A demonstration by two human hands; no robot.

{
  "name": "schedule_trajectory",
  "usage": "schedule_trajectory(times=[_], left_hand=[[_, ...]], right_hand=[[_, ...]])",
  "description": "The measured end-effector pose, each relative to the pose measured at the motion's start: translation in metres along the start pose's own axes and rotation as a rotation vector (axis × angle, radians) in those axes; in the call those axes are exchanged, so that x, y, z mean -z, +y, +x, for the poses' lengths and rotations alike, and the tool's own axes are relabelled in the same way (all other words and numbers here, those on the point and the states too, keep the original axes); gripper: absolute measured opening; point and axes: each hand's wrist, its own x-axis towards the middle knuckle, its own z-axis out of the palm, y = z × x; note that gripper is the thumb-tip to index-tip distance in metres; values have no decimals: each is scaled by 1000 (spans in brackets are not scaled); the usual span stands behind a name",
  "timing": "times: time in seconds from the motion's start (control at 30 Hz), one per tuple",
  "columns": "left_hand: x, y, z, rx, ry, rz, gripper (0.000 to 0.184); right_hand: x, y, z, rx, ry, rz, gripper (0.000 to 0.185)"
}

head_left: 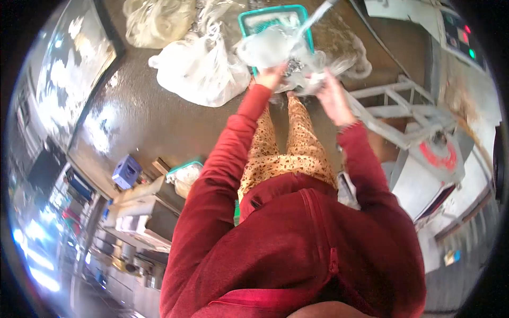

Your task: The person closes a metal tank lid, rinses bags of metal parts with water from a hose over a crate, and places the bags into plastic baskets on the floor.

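A crumpled, clear plastic bag (268, 45) is stretched between my hands in front of my legs, partly smeared by motion. My left hand (271, 77) is closed on its near left side. At the right, my right hand (335, 98) pinches the whitish edge of the same plastic, with the fingers blurred. Behind the plastic stands a teal plastic basket (273, 9) with pale contents that I cannot make out. Close to my left hand, a full white plastic bag (199, 71) rests on the floor.
Another clear bag of pale material (159, 21) lies at the far left on the wet brown floor (143, 114). To the right are a grey metal frame (382, 100) and a control box with lit buttons (461, 37). A blue-violet crate (126, 172) stands at the left.
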Motion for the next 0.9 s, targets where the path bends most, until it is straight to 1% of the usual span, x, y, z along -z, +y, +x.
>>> schedule_trajectory(times=[0.03, 0.07, 0.1, 0.13, 0.2, 0.23, 0.27, 0.3, 0.33, 0.37, 0.4, 0.43, 0.47, 0.5, 0.53, 0.6, 0.63, 0.7, 0.73, 0.77, 0.83, 0.9], left_hand=[[-25, 14, -4, -93, -97, -20, 62], [-52, 26, -14, 132, -7, -382, 66], [-69, 14, -3, 111, 173, -394, 65], [-77, 22, -7, 87, 166, -531, 59], [-95, -36, 29, -183, 101, -549, 49], [-99, -59, 33, -163, 139, -485, 51], [-96, -72, 40, -133, 191, -420, 54], [-93, -76, 36, -37, 314, -368, 48], [-89, -76, 25, 73, 434, -318, 43], [-74, -71, 11, 177, 442, -668, 42], [-57, -65, -1, 249, 425, -1025, 41], [-37, -65, -6, 312, 466, -908, 42], [-20, -66, -9, 379, 487, -789, 42], [-25, -66, -14, 428, 507, -648, 43], [-38, -66, -4, 287, 590, -347, 37], [-80, -70, 24, 1, 740, 254, 28], [-99, -66, 10, -91, 686, 507, 27], [-102, -47, -38, -199, 524, 769, 28], [-84, -14, -80, -230, 422, 771, 29], [-74, 3, -113, -266, 326, 770, 31], [-76, 0, -149, -280, 516, 630, 31], [-88, -7, -180, -298, 680, 455, 31]], right_hand=[[1, 25, 20, -20, 46, -98, 46], [10, 48, 41, 41, 75, -203, 52], [9, 47, 46, 58, 186, -215, 54], [7, 47, 50, 74, 300, -229, 57], [15, 49, 45, 168, 366, -917, 51], [9, 48, 44, 239, 345, -1269, 49], [-6, 33, 26, 480, 120, -1856, 37], [-8, 41, 24, 654, 260, -1826, 29], [2, 41, 21, 783, 130, -1806, 23], [10, 35, 15, 605, 31, -1508, 18], [1, 25, -5, 490, 94, -1232, 17], [1, 23, -16, 435, 207, -1151, 24], [16, 28, -20, 106, 245, -798, 53], [27, 35, -28, -230, 224, -441, 68], [29, 38, -32, -551, 206, -86, 85], [42, 70, -12, -839, -69, 206, 104], [40, 83, 1, -860, -190, 280, 97], [16, 96, 11, -810, -352, 312, 82], [2, 97, 15, -780, -425, 306, 75], [-12, 96, 15, -757, -490, 282, 67], [-37, 90, 7, -732, -601, 201, 52], [-51, 86, -13, -741, -663, 64, 38]])
